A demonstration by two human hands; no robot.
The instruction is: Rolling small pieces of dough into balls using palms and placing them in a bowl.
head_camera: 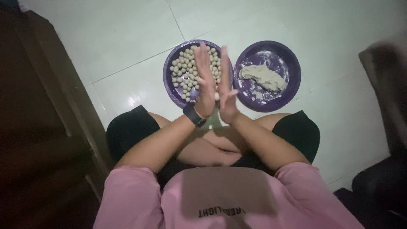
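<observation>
Sitting cross-legged on the pale tiled floor [127,51], the person holds both hands pressed palm to palm, fingers straight and pointing away from the body, right in front of the knees. The left hand [205,87], with a dark watch [194,115] at its wrist, and the right hand [227,91] lie flat against each other; whether a bit of dough sits between the palms cannot be told, since nothing shows there. Just beyond the hands, partly hidden by the left one, stands a purple plate [169,85] covered with small pale dough balls [183,70]. Touching that plate on its right is a second purple plate [292,72] with a long lump of dough [260,77], its length running from left to right. The right hand is nearer the lump, the left nearer the balls.
</observation>
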